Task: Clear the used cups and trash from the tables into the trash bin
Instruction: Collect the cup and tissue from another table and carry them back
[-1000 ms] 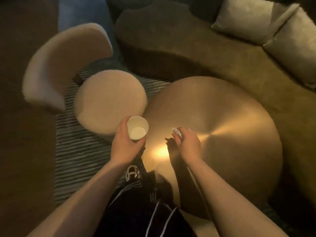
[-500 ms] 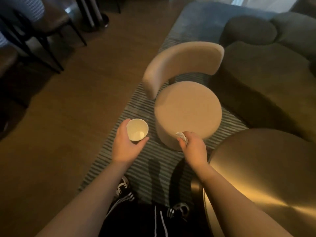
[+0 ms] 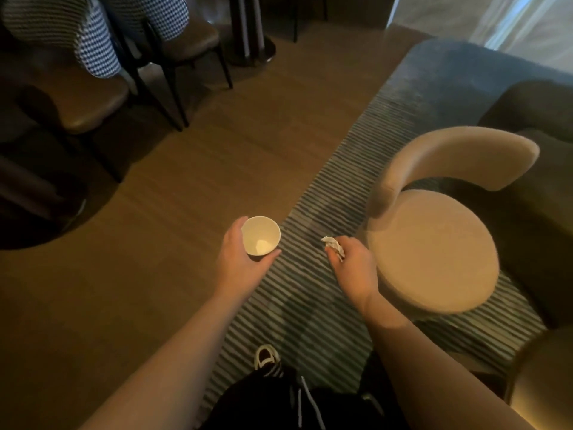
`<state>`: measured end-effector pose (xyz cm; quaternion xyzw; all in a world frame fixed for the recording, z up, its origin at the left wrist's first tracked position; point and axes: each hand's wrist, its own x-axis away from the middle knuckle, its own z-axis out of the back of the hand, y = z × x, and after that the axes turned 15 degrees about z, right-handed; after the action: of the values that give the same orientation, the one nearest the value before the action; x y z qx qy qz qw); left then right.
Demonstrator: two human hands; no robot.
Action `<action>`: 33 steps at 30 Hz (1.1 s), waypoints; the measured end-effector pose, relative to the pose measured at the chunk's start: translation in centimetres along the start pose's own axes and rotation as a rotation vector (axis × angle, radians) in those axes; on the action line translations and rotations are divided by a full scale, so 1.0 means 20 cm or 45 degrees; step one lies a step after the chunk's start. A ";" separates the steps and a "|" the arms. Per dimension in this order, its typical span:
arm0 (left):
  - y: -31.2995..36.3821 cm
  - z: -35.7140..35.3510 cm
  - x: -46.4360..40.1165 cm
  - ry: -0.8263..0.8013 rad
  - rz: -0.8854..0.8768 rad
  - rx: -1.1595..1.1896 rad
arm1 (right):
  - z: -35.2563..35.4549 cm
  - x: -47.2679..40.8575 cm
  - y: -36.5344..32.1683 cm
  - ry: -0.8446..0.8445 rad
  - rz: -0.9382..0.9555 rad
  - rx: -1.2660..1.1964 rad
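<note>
the beige chair (image 3: 434, 252) now lies further right than before, the gold surface nearly gone. left of the chair: one cup (image 3: 260, 235) in the left grip (image 3: 240, 259), one crumpled wad (image 3: 333, 246) pinched by the right grip (image 3: 353, 268).

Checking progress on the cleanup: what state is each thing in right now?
Paper cup: upright, open, held by the left hand.
Crumpled paper: pinched in the right hand.
Round chair: seat unoccupied.
Trash bin: not in view.
</note>
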<state>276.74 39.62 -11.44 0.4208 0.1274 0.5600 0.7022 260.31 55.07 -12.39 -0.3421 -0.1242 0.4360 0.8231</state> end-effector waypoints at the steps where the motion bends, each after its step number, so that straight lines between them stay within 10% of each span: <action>1: -0.01 0.05 -0.05 0.002 -0.009 -0.001 | -0.03 -0.05 -0.04 -0.003 -0.011 -0.001; 33: 0.48 0.41 -2.16 0.011 -0.252 -0.041 | -0.59 -2.06 -0.30 0.097 -0.153 0.159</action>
<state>260.80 -2.56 -11.92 0.3925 0.1624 0.4917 0.7601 245.81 14.33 -13.13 -0.2983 -0.0855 0.3794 0.8717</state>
